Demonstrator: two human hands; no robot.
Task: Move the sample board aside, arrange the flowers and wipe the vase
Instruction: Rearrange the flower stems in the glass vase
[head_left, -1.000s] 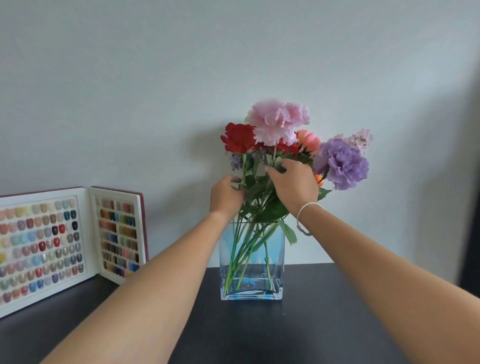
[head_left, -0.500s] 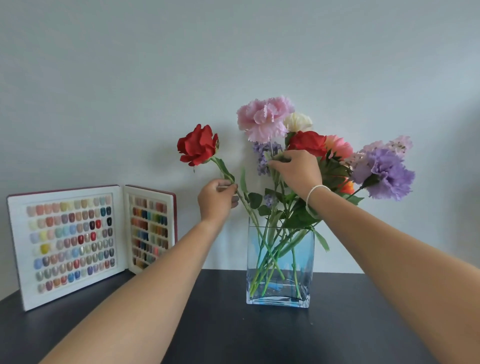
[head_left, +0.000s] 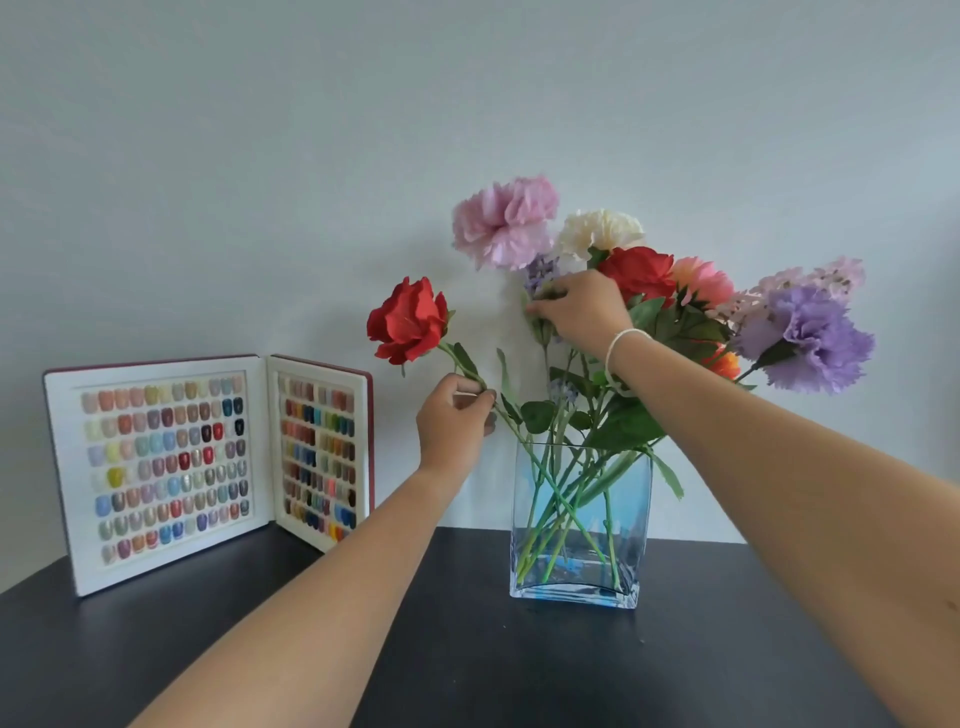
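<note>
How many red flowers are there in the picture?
2. One red rose leans left, its stem pinched by the left hand. The other red flower sits in the bunch beside the right hand. Others may be hidden.

Vase (head_left: 631, 519) is clear glass with a blue tint, smooth and glossy, thick base, stems visible straight through the walls. Counter (head_left: 467, 649) is a dark matt surface, smooth, only a faint sheen; the sample board (head_left: 156, 467) has a matt white face with a dark red edge, and its rows of small colour chips look glossy, some metallic or pearly. Flowers look like soft cloth: red rose (head_left: 408, 321), pink bloom (head_left: 504, 223) and purple bloom (head_left: 810, 338) have ruffled matt petals, with smooth plastic-looking green stems and leaves.
</note>
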